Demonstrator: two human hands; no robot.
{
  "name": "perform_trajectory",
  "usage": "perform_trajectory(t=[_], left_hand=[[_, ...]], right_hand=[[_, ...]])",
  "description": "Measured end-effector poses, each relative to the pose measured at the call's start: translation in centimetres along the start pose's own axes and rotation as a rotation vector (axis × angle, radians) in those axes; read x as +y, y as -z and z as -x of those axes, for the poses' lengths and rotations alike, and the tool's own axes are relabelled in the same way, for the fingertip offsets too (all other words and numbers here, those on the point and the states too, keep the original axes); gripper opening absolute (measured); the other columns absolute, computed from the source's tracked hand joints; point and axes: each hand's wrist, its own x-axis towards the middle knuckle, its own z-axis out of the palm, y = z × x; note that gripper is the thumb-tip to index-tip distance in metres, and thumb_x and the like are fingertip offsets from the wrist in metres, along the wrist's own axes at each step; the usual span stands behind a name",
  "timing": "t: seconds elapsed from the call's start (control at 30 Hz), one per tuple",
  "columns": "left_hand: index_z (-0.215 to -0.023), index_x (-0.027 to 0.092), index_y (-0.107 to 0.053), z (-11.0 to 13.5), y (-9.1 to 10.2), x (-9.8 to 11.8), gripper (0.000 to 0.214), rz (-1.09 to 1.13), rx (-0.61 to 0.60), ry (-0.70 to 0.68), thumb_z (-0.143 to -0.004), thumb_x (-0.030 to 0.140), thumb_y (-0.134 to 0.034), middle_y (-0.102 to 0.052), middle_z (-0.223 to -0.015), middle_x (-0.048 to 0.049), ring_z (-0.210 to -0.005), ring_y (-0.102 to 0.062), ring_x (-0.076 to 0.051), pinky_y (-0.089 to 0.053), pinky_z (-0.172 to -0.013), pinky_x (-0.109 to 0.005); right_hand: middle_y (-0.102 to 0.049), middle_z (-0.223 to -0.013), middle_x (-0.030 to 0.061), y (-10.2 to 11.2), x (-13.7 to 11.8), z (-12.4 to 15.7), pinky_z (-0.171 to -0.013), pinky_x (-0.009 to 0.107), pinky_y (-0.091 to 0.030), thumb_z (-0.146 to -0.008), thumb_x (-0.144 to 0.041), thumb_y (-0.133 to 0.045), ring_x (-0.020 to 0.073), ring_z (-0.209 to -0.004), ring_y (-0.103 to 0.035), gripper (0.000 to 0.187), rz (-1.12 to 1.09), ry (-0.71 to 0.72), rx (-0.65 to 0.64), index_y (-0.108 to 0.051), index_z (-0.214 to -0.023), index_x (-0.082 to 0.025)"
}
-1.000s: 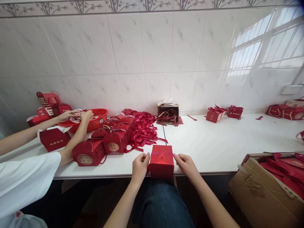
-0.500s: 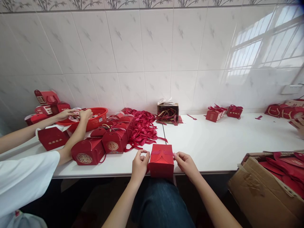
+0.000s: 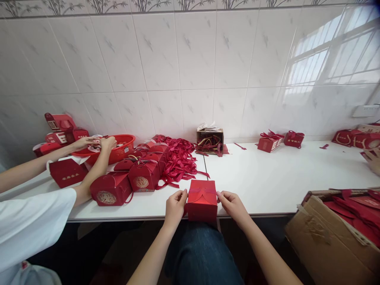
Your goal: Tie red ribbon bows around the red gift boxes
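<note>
A small red gift box [image 3: 202,202] stands at the front edge of the white table [image 3: 267,182], just above my lap. A thin red ribbon [image 3: 202,191] runs across its closed top flaps. My left hand [image 3: 174,208] pinches the ribbon's end at the box's upper left corner. My right hand [image 3: 233,206] pinches the other end at the upper right corner. Both hands are closed with fingers pressed together.
A pile of red ribbons [image 3: 178,158] and several finished red boxes [image 3: 144,176] lie to the left. A person in a white sleeve reaches into a red basket [image 3: 118,148]. A cardboard box [image 3: 335,233] of red flat packs sits at right. A small carton [image 3: 209,140] stands by the wall.
My left fingers loosened for a moment and have closed on the ribbon end again. The box and my right hand have stayed in place.
</note>
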Motion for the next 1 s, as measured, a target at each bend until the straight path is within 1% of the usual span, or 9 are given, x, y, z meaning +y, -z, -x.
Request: perform_trajectory(t=[0.1,0.2,0.37,0.53,0.73,0.93,1.0], left_hand=[[-0.054,0.018,-0.041,-0.05,-0.05,-0.23,0.044,-0.004,-0.002,0.000,-0.077,0.055,-0.048,-0.035,-0.053,0.0041,-0.055,-0.033,-0.012,-0.025,-0.055,-0.023],[-0.054,0.018,-0.041,-0.16,-0.07,-0.36,0.044,-0.009,-0.001,-0.002,-0.077,0.055,-0.049,-0.036,-0.053,0.0038,-0.056,-0.034,-0.012,-0.025,-0.055,-0.023],[-0.054,0.018,-0.040,-0.24,-0.05,-0.31,0.044,-0.018,-0.001,-0.003,-0.078,0.054,-0.048,-0.035,-0.053,0.0038,-0.055,-0.032,-0.011,-0.025,-0.054,-0.023],[-0.055,0.018,-0.041,-0.16,-0.04,-0.45,0.044,-0.023,0.000,-0.003,-0.079,0.054,-0.048,-0.035,-0.053,0.0036,-0.056,-0.033,-0.011,-0.025,-0.054,-0.023],[-0.055,0.019,-0.037,-0.17,-0.04,-0.58,0.045,-0.030,0.000,-0.003,-0.079,0.055,-0.047,-0.032,-0.054,0.0038,-0.057,-0.032,-0.011,-0.025,-0.054,-0.023],[-0.054,0.019,-0.035,-0.17,0.00,-0.47,0.045,-0.039,0.002,-0.003,-0.079,0.055,-0.047,-0.030,-0.054,0.0041,-0.057,-0.030,-0.011,-0.024,-0.055,-0.023],[-0.054,0.019,-0.036,-0.13,-0.01,-0.47,0.045,-0.039,0.002,-0.004,-0.079,0.055,-0.047,-0.030,-0.054,0.0040,-0.056,-0.031,-0.011,-0.024,-0.055,-0.023]], right_hand=[[-0.030,-0.046,-0.0052,0.08,0.14,-0.12,-0.048,0.024,-0.022,-0.076,-0.063,-0.051,0.0091,-0.046,-0.026,0.049,0.041,0.026,0.002,-0.051,-0.056,-0.018],[-0.031,-0.048,-0.0047,0.14,0.31,-0.19,-0.049,0.024,-0.022,-0.077,-0.063,-0.050,0.0088,-0.048,-0.025,0.050,0.048,0.043,-0.006,-0.048,-0.055,-0.018],[-0.028,-0.048,-0.0058,0.19,0.43,-0.08,-0.046,0.023,-0.019,-0.078,-0.063,-0.050,0.0079,-0.046,-0.022,0.050,0.035,0.019,-0.030,-0.046,-0.056,-0.018],[-0.031,-0.048,-0.0056,0.16,0.55,-0.12,-0.047,0.023,-0.022,-0.077,-0.065,-0.049,0.0080,-0.046,-0.024,0.051,0.023,0.021,-0.035,-0.044,-0.056,-0.019],[-0.037,-0.053,-0.0035,0.11,0.26,-0.14,-0.054,0.023,-0.029,-0.078,-0.063,-0.048,0.0094,-0.052,-0.032,0.051,0.054,0.073,-0.011,-0.045,-0.055,-0.018],[-0.041,-0.055,-0.0022,0.01,-0.07,0.05,-0.057,0.024,-0.033,-0.077,-0.062,-0.049,0.0112,-0.056,-0.039,0.049,0.069,0.072,0.013,-0.047,-0.055,-0.018],[-0.046,-0.058,-0.0009,-0.01,0.03,0.05,-0.059,0.024,-0.035,-0.077,-0.062,-0.049,0.0123,-0.058,-0.043,0.049,0.065,0.078,0.017,-0.048,-0.056,-0.018]])
